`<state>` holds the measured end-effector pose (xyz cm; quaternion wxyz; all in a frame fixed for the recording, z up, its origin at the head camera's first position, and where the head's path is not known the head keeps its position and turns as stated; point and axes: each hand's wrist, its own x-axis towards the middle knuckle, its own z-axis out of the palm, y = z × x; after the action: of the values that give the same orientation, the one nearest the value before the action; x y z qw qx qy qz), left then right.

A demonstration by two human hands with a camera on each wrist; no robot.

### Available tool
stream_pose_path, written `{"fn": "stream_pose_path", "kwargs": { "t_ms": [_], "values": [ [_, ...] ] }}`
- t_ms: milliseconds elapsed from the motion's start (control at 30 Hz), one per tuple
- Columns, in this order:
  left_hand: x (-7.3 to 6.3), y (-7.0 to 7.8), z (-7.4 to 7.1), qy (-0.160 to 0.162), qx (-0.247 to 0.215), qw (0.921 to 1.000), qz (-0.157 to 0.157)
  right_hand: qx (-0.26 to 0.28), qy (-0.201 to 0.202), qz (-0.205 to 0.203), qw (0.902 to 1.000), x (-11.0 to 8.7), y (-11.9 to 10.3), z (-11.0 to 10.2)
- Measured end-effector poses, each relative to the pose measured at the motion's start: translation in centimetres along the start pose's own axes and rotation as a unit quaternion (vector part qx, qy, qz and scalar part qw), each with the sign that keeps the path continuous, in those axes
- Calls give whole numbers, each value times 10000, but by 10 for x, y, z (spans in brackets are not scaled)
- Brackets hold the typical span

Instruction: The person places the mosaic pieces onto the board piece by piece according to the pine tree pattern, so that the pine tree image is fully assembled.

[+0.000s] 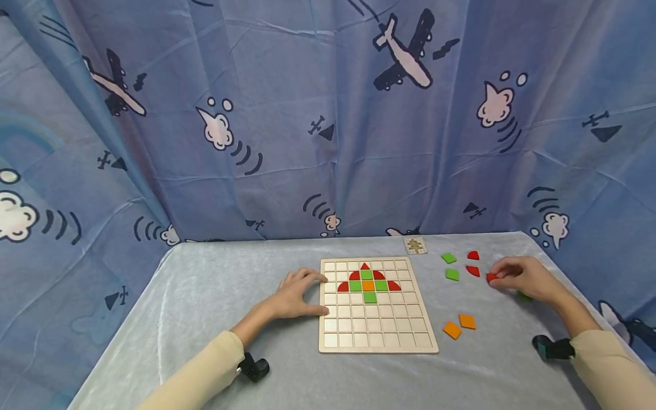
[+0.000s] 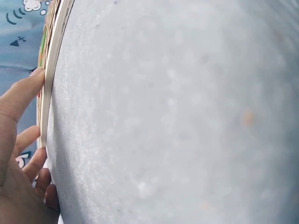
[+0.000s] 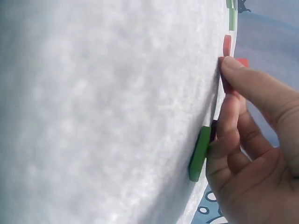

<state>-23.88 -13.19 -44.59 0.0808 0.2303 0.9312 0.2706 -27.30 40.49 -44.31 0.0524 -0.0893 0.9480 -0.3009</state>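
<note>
A pale wooden grid board point(image 1: 380, 326) lies on the table, with red, green and orange tiles set in its upper squares. My left hand point(image 1: 299, 294) rests at the board's left edge, thumb and fingers spread, fingertips on the rim. In the left wrist view that hand's fingers point(image 2: 28, 88) touch the board's side. Over at the right, my right hand point(image 1: 528, 279) pinches a red tile point(image 1: 491, 277) between thumb and fingers. The right wrist view shows the red tile point(image 3: 224, 77) under the thumb, with a green tile point(image 3: 200, 154) lying close by the lower fingers.
Loose green tiles point(image 1: 452, 274) and red quarter-round tiles point(image 1: 472, 271) lie between the board and my right hand. Two orange square tiles point(image 1: 467, 321) sit lower, right of the board. A small pattern card point(image 1: 415, 245) is behind the board, near the patterned curtain point(image 1: 287, 142).
</note>
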Motion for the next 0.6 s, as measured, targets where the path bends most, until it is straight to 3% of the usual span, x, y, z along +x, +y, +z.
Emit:
{"fn": "stream_pose_path", "kwargs": {
  "t_ms": [233,600],
  "values": [
    [1,-2,1,5,25,10000,-26,227,-110,-41,9997,-5,-4,-5],
    [0,-2,2,-5,21,9999,-102,400,136,-197,9989,-8,-13,-4]
  ]
}}
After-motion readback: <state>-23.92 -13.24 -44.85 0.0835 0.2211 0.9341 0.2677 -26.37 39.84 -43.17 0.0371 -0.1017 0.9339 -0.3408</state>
